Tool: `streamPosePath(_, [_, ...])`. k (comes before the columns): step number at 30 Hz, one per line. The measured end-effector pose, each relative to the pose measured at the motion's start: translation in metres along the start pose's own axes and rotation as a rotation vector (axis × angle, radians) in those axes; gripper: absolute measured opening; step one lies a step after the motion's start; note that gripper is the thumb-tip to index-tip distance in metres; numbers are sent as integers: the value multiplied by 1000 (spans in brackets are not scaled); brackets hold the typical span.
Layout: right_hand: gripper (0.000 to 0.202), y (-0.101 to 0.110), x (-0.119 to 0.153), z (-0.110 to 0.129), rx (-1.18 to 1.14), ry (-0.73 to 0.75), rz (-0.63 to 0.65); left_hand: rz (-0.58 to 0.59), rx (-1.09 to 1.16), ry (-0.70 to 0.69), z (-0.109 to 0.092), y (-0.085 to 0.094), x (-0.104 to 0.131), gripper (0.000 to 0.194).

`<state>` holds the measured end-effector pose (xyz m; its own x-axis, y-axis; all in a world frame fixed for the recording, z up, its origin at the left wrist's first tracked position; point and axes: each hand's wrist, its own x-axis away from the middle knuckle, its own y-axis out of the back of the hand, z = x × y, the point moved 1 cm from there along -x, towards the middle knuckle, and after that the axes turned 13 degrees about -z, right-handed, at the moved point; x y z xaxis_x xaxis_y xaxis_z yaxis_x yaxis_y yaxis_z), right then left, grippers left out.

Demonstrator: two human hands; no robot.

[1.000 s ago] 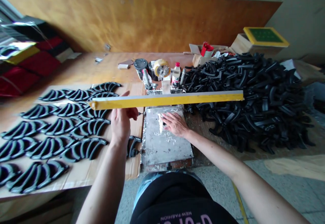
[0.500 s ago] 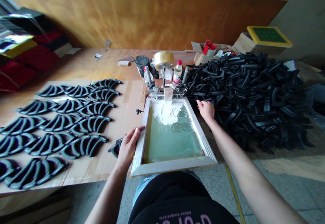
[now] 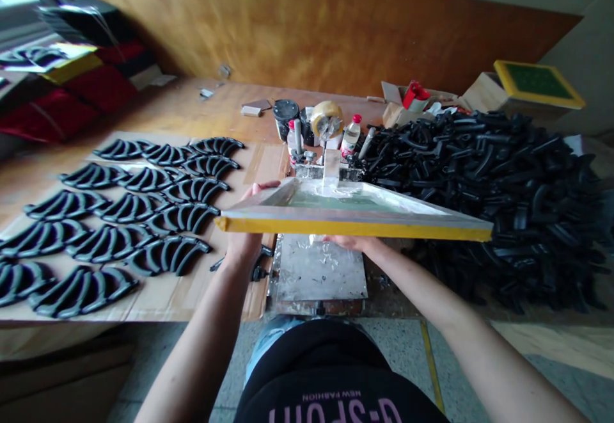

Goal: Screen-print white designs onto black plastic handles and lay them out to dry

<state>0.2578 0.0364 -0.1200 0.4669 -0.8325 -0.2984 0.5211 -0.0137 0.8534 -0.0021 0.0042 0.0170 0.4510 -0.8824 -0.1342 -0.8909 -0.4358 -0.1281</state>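
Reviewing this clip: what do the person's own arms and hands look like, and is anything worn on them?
Both forearms are bare from where they enter the picture down to the wrists: no sleeves show. The left hand and right hand wear no gloves, and no watch, bracelet or ring is visible. The right hand is largely hidden under the screen frame. A black garment with pink lettering shows below.

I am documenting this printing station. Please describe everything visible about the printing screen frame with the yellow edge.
The screen frame is a rectangular pale frame with a yellow near edge and greenish mesh smeared with white ink. It is raised at the front, its far end at a clamp. The left hand grips its left side; the right hand is under it, above a foil-covered plate.
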Motion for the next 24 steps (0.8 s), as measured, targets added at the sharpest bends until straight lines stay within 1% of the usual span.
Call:
streamPosePath(2, [35, 0, -8, -3, 25, -26, 10, -11, -37, -36, -1, -4, -4, 49])
streamPosePath(5, [41, 4, -11, -7, 84, -74, 17, -28, -58, -38, -1, -5, -5, 45])
streamPosePath(6, [43, 4, -9, -6, 86, -62, 27, -32, -54, -28, -1, -5, -5, 43])
streamPosePath(9, [48, 1, -4, 4, 49, 88, 95, -34, -31, 15, -5, -7, -5, 40])
streamPosePath(10, [49, 0, -3, 7, 53, 114, 105, -37, -20, 31, -7, -8, -4, 39])
streamPosePath(11, [49, 0, -3, 8, 74, 101, 100, -42, -7, 45, -8, -10, -4, 38])
streamPosePath(12, [48, 1, -4, 8, 113, 43, 75, -48, 5, 56, -10, -11, -4, 38])
streamPosePath(14, [45, 6, -6, 4, 192, -118, 0, -58, 22, 69, -11, -13, -4, 37])
streamPosePath(15, [45, 8, -6, 3, 206, -152, -25, -59, 28, 72, -12, -14, -4, 36])
streamPosePath(16, [46, 8, -6, 3, 195, -127, -30, -60, 36, 71, -12, -14, -4, 35])
streamPosePath(19, [50, 2, -5, 8, 106, 94, 13, -63, 50, 64, -11, -15, -5, 33])
streamPosePath(20, [50, -1, -6, 8, 99, 111, 18, -62, 51, 62, -11, -15, -5, 33])
streamPosePath(21, [49, -4, -8, 6, 111, 68, 8, -61, 46, 62, -10, -15, -5, 33])
streamPosePath(22, [46, -4, -9, 2, 140, -28, -16, -60, 37, 62, -9, -15, -5, 34])
streamPosePath(24, [40, 1, -11, -15, 209, -272, -96, -61, 12, 59, -7, -14, -5, 39])
